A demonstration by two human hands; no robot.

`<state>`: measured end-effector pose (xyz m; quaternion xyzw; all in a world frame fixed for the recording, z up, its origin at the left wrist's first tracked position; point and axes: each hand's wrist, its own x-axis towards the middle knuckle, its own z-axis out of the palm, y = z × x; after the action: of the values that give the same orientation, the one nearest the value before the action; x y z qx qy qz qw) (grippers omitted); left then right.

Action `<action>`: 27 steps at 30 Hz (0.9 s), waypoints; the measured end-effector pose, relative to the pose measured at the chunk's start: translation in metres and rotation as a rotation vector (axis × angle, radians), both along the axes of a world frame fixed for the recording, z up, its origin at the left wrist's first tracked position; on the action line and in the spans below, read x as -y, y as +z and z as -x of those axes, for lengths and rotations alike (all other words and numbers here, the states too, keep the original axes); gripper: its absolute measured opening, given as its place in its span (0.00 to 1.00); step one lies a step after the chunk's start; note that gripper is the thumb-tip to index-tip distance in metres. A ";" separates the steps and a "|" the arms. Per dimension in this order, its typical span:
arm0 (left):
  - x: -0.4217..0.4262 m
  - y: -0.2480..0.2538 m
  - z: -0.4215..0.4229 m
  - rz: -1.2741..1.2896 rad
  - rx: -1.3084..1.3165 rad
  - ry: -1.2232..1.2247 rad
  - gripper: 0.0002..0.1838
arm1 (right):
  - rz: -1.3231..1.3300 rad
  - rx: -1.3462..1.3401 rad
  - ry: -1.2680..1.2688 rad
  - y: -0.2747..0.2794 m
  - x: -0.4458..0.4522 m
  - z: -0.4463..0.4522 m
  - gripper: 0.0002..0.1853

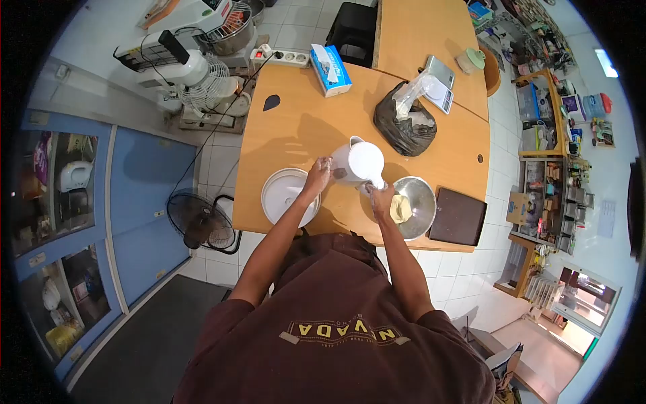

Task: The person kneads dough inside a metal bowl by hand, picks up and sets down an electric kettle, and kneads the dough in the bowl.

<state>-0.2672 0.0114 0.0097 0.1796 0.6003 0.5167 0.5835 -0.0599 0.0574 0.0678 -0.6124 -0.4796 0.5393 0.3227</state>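
Observation:
My left hand (319,177) is closed against the left side of a smooth white jug-like vessel (367,161), which has a loop at its far side and a narrow part toward me. My right hand (381,196) is closed at the near end of that vessel. Pale smears mark the fingers of both hands. Just right of my right hand stands a metal bowl (422,205), with a pale yellow soft lump (401,209) inside it. Left of the vessel, near my left forearm, lies a round white tub or lid (274,202); its exact kind is unclear.
A black plastic bag (406,135), a digital scale (439,95), a blue tissue box (330,70) and a power strip (280,57) occupy the far side of the wooden table (282,135). A dark baking tray (458,217) sits at the right edge. A black fan (203,222) stands left.

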 end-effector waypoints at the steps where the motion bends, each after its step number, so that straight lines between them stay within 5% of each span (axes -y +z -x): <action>1: -0.001 -0.004 0.001 0.007 -0.075 -0.029 0.23 | 0.004 -0.004 -0.005 -0.003 0.000 -0.002 0.13; 5: 0.000 -0.029 -0.001 0.035 -0.320 -0.098 0.28 | 0.037 -0.042 -0.020 0.012 0.010 -0.011 0.13; 8: 0.006 0.010 -0.010 -0.024 -0.361 -0.053 0.26 | -0.026 -0.028 -0.001 0.053 0.020 -0.015 0.11; 11: 0.007 0.014 -0.018 0.066 -0.186 -0.024 0.28 | 0.021 -0.022 0.112 0.077 0.028 -0.037 0.12; 14: 0.012 0.009 -0.032 0.005 -0.171 -0.045 0.30 | 0.037 -0.166 0.008 0.091 0.040 -0.056 0.12; 18: 0.023 0.068 -0.058 0.000 -0.029 -0.146 0.31 | -0.069 -0.194 -0.269 0.115 0.052 -0.076 0.11; 24: 0.031 0.074 -0.130 -0.133 -0.180 -0.275 0.37 | 0.022 0.029 0.007 0.118 0.044 -0.174 0.26; 27: 0.027 0.095 -0.174 -0.125 -0.067 -0.303 0.39 | -0.119 -0.036 0.064 0.158 0.043 -0.196 0.08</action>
<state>-0.0928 -0.0158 0.1045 0.3212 0.5522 0.4526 0.6222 0.1363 0.0141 0.2263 -0.5667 -0.5242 0.5308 0.3498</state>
